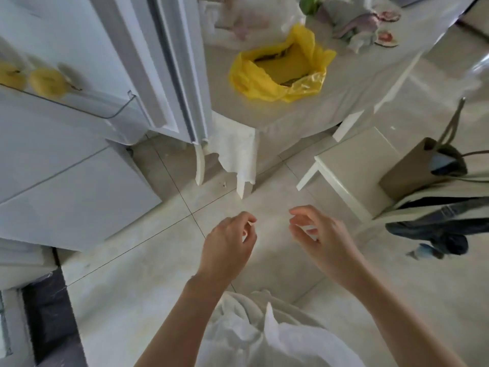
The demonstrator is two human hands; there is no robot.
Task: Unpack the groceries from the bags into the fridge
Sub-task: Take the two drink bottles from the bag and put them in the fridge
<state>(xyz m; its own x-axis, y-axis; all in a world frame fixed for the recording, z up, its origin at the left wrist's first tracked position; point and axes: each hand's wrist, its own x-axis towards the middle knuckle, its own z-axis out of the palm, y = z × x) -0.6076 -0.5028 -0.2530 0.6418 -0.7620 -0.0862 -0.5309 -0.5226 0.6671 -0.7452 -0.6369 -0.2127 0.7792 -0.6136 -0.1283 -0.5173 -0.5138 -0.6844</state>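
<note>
My left hand [230, 242] and my right hand [315, 231] hang over the tiled floor with loosely curled fingers and hold nothing. An open yellow plastic bag [277, 72] lies on the white table [330, 94] ahead, dark items showing inside it. Behind the yellow bag sit pale translucent bags [243, 19] and a bundle with something green [309, 4]. The fridge [66, 168] stands at the left with its door [174, 62] open. Two yellow fruits [47, 82] rest on a door shelf [111, 109].
A white stool [349, 165] stands right of the table. A brown paper bag [420, 170] and a dark garment [436, 229] lie on a chair at the far right. A torn tablecloth edge [238, 160] hangs from the table corner.
</note>
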